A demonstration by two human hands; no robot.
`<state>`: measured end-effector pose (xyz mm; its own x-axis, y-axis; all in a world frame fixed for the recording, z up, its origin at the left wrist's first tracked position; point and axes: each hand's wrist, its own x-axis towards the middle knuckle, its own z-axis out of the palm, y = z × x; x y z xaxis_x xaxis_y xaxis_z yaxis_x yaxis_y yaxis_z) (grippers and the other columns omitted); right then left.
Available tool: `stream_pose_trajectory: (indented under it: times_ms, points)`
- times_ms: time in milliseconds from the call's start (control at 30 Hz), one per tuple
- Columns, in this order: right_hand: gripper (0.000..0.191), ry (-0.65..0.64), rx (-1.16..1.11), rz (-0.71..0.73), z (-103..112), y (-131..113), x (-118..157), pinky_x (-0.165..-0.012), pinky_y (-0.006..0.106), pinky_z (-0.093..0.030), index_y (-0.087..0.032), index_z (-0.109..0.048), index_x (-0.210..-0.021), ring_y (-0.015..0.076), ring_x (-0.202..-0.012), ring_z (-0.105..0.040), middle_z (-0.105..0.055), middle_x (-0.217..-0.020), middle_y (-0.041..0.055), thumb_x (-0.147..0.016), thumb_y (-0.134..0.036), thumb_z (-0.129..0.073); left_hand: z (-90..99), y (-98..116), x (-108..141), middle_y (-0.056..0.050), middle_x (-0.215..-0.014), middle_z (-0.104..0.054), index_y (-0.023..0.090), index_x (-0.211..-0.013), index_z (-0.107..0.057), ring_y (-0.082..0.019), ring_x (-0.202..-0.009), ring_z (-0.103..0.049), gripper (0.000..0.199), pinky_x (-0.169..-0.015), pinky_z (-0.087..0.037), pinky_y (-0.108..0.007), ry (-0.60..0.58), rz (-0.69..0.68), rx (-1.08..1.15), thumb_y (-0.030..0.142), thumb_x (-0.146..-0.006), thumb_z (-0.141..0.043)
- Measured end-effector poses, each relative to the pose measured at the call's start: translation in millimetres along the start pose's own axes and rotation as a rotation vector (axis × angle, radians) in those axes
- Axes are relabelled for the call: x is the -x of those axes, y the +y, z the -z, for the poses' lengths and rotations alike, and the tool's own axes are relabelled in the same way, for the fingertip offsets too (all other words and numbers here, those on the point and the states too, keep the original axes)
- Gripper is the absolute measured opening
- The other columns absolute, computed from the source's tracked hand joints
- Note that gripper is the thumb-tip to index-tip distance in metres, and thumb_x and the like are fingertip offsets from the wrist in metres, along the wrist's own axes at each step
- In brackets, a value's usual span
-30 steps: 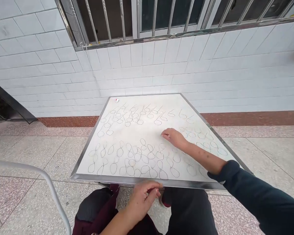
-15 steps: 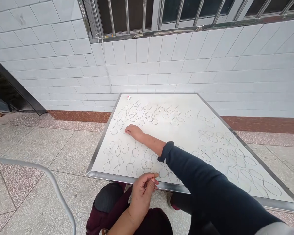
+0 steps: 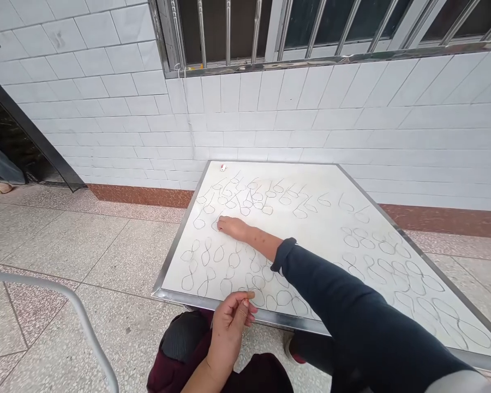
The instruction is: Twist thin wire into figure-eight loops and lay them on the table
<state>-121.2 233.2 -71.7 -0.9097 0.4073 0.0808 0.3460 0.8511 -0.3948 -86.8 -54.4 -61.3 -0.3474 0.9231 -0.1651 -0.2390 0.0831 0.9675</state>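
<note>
Compared with a second ago, the right hand (image 3: 232,227) has crossed from the middle of the white worktop (image 3: 311,234) to its left part. Nearest, the left hand (image 3: 231,325) is at the worktop's near metal edge, thumb and forefinger brought close; whether the tan tip there is a held piece is unclear. A pale curved tube (image 3: 77,311) stands to the left above the speckled floor (image 3: 118,251). Drawn loops (image 3: 284,297) cover much of the surface, under and around the dark right sleeve (image 3: 352,300). Beyond, the right hand's fingers are bunched at one loop; I cannot tell whether they grip anything. Farther up, a small red-and-white object (image 3: 223,168) lies near the far left corner, before the tiled wall (image 3: 270,128) and window bars (image 3: 228,33).
</note>
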Motion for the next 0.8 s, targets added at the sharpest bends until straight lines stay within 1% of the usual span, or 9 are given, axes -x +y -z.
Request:
stream_pose_trajectory:
  times_ms: [100,200,267,333,467,533,600,700,800]
  points:
    - [0.02,0.0,0.009,0.023,10,5,7,-0.065,0.028,-0.042,-0.02,-0.064,-0.091,0.0117,-0.066,-0.05,-0.057,-0.105,0.0044,-0.093,-0.017,-0.044,2.5,3,-1,-0.005,-0.078,-0.066,0.014,-0.105,-0.066,-0.013,-0.066,-0.056,0.035,-0.062,-0.046,-0.025,0.024,-0.005,0.034,0.042,-0.087,-0.059]
    - [0.02,0.022,0.003,0.043,18,8,13,-0.07,0.027,-0.043,-0.019,-0.062,-0.098,0.0115,-0.071,-0.052,-0.056,-0.112,0.0042,-0.094,-0.018,-0.042,2.4,7,0,-0.005,-0.078,-0.065,0.013,-0.104,-0.066,-0.012,-0.066,-0.055,0.035,-0.06,-0.045,-0.024,0.045,0.006,0.081,0.042,-0.085,-0.061]
    - [0.018,0.023,-0.002,0.053,19,7,14,-0.072,0.026,-0.044,-0.018,-0.061,-0.101,0.0116,-0.074,-0.054,-0.056,-0.113,0.0047,-0.093,-0.017,-0.045,1.6,11,2,-0.005,-0.076,-0.065,0.013,-0.103,-0.066,-0.012,-0.065,-0.055,0.036,-0.06,-0.044,-0.024,0.039,0.018,0.084,0.042,-0.084,-0.062]
    - [0.015,0.006,-0.005,0.063,17,3,11,-0.071,0.025,-0.043,-0.017,-0.062,-0.099,0.0122,-0.077,-0.055,-0.057,-0.11,0.0049,-0.091,-0.016,-0.049,1.4,16,5,-0.005,-0.075,-0.065,0.013,-0.101,-0.067,-0.013,-0.064,-0.055,0.036,-0.058,-0.044,-0.024,0.022,0.032,0.063,0.043,-0.082,-0.063]
    - [0.014,-0.035,0.006,0.09,12,-5,2,-0.065,0.024,-0.041,-0.016,-0.063,-0.084,0.0139,-0.076,-0.055,-0.059,-0.094,0.0045,-0.088,-0.011,-0.05,3.2,29,6,-0.005,-0.075,-0.065,0.013,-0.099,-0.068,-0.014,-0.065,-0.055,0.035,-0.058,-0.043,-0.024,0.006,0.046,0.029,0.043,-0.081,-0.064]
    - [0.016,-0.046,0.023,0.107,16,-7,0,-0.062,0.024,-0.04,-0.016,-0.062,-0.079,0.0133,-0.071,-0.053,-0.059,-0.088,0.0041,-0.087,-0.01,-0.05,4.6,33,4,-0.005,-0.077,-0.066,0.014,-0.1,-0.068,-0.013,-0.066,-0.055,0.034,-0.059,-0.044,-0.024,0.023,0.037,0.037,0.042,-0.082,-0.064]
    - [0.016,-0.041,0.045,0.132,25,-10,2,-0.06,0.025,-0.039,-0.016,-0.061,-0.078,0.0123,-0.065,-0.05,-0.059,-0.087,0.0037,-0.087,-0.01,-0.05,6.8,34,3,-0.005,-0.078,-0.066,0.015,-0.101,-0.068,-0.013,-0.066,-0.055,0.033,-0.06,-0.044,-0.024,0.054,0.033,0.065,0.042,-0.082,-0.064]
    - [0.018,0.019,0.081,0.179,43,-18,18,-0.061,0.027,-0.039,-0.016,-0.06,-0.085,0.0128,-0.065,-0.049,-0.059,-0.094,0.0051,-0.091,-0.011,-0.043,13.0,32,3,-0.005,-0.08,-0.068,0.015,-0.101,-0.068,-0.012,-0.067,-0.056,0.033,-0.06,-0.045,-0.023,0.119,0.052,0.147,0.04,-0.081,-0.066]
    - [0.022,0.075,0.099,0.266,55,-41,57,-0.07,0.03,-0.042,-0.017,-0.059,-0.092,0.0164,-0.079,-0.052,-0.059,-0.098,0.0065,-0.094,-0.013,-0.037,21.0,33,4,-0.007,-0.086,-0.069,0.015,-0.104,-0.068,-0.012,-0.07,-0.057,0.036,-0.063,-0.046,-0.023,0.211,0.057,0.242,0.039,-0.078,-0.07]
